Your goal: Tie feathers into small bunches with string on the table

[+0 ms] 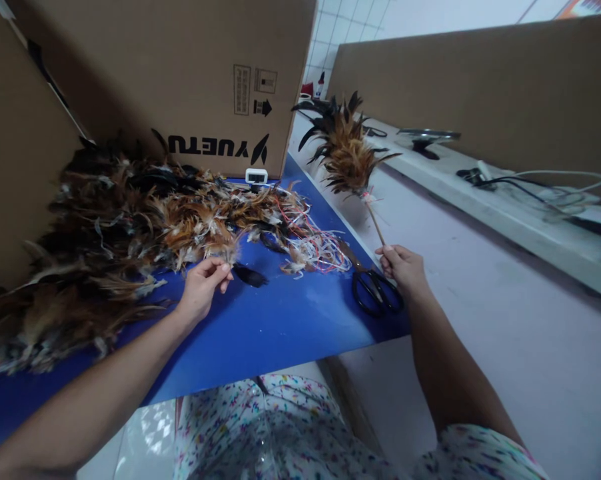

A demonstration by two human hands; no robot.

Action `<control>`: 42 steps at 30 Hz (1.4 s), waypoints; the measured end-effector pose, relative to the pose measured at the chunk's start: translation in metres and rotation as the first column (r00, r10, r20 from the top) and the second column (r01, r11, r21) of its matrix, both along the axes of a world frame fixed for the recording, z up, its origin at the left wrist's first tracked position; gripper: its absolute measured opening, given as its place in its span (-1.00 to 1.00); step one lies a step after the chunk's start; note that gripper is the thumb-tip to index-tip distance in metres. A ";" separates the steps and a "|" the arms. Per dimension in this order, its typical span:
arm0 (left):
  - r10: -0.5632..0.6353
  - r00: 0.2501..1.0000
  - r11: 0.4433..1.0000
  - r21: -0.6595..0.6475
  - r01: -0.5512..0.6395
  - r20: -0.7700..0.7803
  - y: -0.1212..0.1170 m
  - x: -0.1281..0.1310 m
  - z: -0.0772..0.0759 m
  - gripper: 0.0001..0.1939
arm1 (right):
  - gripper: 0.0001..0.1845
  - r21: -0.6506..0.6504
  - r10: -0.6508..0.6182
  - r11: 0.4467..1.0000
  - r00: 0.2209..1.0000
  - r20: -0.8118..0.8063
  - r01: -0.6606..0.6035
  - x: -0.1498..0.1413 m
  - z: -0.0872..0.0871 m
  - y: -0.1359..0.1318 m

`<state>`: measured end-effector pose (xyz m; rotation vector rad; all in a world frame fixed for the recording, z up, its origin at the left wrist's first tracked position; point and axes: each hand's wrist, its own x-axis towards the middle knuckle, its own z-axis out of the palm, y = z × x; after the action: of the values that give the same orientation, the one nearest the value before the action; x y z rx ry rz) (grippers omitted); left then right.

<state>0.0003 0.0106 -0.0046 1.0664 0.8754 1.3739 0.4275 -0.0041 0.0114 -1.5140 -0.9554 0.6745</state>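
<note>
- Table [285,330]: blue top; pale wall [500,293] along its right.
- White ledge [445,175] above that wall; cardboard [480,80] behind.
- Carton [180,80] at table's back, print inverted.
- Tiled wall [348,23] beyond.
- Floor [143,440]: pale, glossy.
- Light: dim, soft.

Tilted brown-feathered duster [349,150] in right hand [403,267], black feather [250,275] in left hand [204,283]

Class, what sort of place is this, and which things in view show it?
Probably a small craft workspace, perhaps at home or in a workshop: feathers lie heaped on a blue table, near scissors and tangled red and white string.
</note>
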 end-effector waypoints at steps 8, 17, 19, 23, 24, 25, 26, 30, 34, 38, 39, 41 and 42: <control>0.000 1.000 1.000 -0.007 0.000 0.002 0.001 -0.001 -0.003 -0.62 | -0.70 0.113 -0.066 0.992 0.989 0.129 0.052 0.006 -0.013 -0.002; 0.009 1.000 1.000 -0.005 -0.009 -0.027 0.001 -0.002 -0.005 -0.61 | -0.49 0.236 0.217 0.957 0.956 -0.198 -0.168 -0.054 0.005 0.012; 0.011 0.999 1.000 -0.011 -0.011 -0.030 0.001 -0.001 -0.004 -0.61 | -0.44 0.252 0.293 0.942 0.906 -0.305 -0.220 -0.070 0.002 0.015; -0.004 1.000 1.000 -0.005 0.004 -0.027 0.001 0.000 -0.005 -0.61 | -0.49 0.259 0.378 0.921 0.823 -0.424 -0.289 -0.094 -0.007 0.008; -0.008 1.000 1.000 -0.001 0.008 -0.027 0.001 0.000 -0.006 -0.62 | -0.52 0.269 0.392 0.916 0.811 -0.434 -0.299 -0.099 -0.008 0.004; -0.010 1.000 1.000 0.002 0.011 -0.028 0.001 0.000 -0.006 -0.62 | -0.56 0.278 0.410 0.908 0.799 -0.441 -0.312 -0.103 -0.008 0.001; -0.013 0.999 1.000 0.002 0.013 -0.030 0.001 0.000 -0.006 -0.62 | -0.58 0.282 0.431 0.899 0.783 -0.449 -0.334 -0.106 -0.008 -0.001; -0.020 0.999 1.000 -0.008 0.020 -0.029 0.000 0.000 -0.005 -0.61 | -0.52 0.234 0.490 0.872 0.748 -0.447 -0.431 -0.117 -0.002 0.002; -0.010 1.000 1.000 -0.007 0.010 -0.021 0.001 0.000 -0.005 -0.58 | -0.55 0.216 0.445 0.895 0.803 -0.396 -0.390 -0.123 0.004 0.021; -0.004 1.000 1.000 -0.014 0.004 -0.029 0.002 0.000 -0.007 -0.59 | -0.57 0.258 0.443 0.892 0.828 -0.342 -0.371 -0.128 0.007 0.035; -0.005 0.999 1.000 -0.014 0.004 -0.032 0.002 0.000 -0.007 -0.59 | -0.58 0.268 0.444 0.890 0.833 -0.329 -0.368 -0.129 0.008 0.037; -0.003 0.999 1.000 -0.012 0.003 -0.034 0.001 0.000 -0.008 -0.60 | -0.58 0.291 0.436 0.889 0.846 -0.306 -0.353 -0.131 0.008 0.044; -0.002 0.999 1.000 -0.013 0.002 -0.034 0.001 -0.001 -0.008 -0.60 | -0.57 0.305 0.424 0.891 0.856 -0.296 -0.336 -0.132 0.009 0.048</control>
<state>-0.0003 0.0117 -0.0125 1.0830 0.9062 1.3505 0.2958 0.0435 0.0201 -0.9425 -1.0232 1.0392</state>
